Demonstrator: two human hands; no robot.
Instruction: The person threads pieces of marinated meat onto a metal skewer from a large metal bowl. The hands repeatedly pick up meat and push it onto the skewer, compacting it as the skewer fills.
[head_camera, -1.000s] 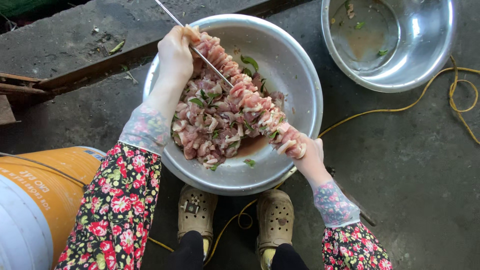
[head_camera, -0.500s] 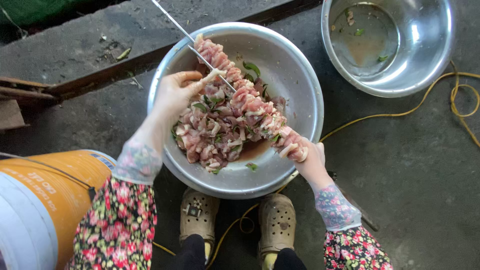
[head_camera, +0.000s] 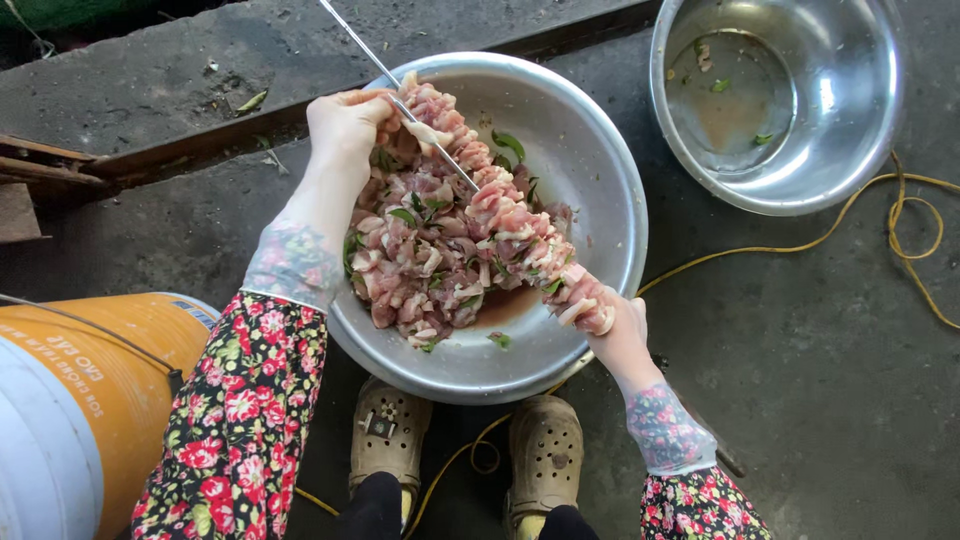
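I look straight down at rough grey concrete floor (head_camera: 800, 380), stained and dusty, with a raised concrete step (head_camera: 150, 90) running across the top left and a dark metal strip along its edge. On the floor sits a big metal bowl (head_camera: 600, 180) holding chopped raw meat (head_camera: 420, 260) mixed with green leaves and some reddish liquid at the bottom. My left hand (head_camera: 345, 125) is closed at the upper end of the skewer (head_camera: 440, 150), its grip pinched on a piece of meat right where the bare rod comes out. My right hand (head_camera: 620, 335) is at the lower end, over the bowl's near rim, its grip wrapped around the last meat pieces and the rod's end; the fingers are mostly hidden behind the meat. The skewer runs slantwise above the bowl from upper left to lower right, loaded with meat along most of its length, the bare tip sticking out past the top edge of the view. A second, smaller bowl (head_camera: 860, 130) stands well apart at the top right, with only a film of liquid and a few leaf bits. A yellow cord (head_camera: 800, 245) winds over the floor between the bowls and under the big one. An orange bucket (head_camera: 110, 380) stands at the left. Both sleeves are floral, and two tan clogs (head_camera: 390, 440) show just below the bowl.
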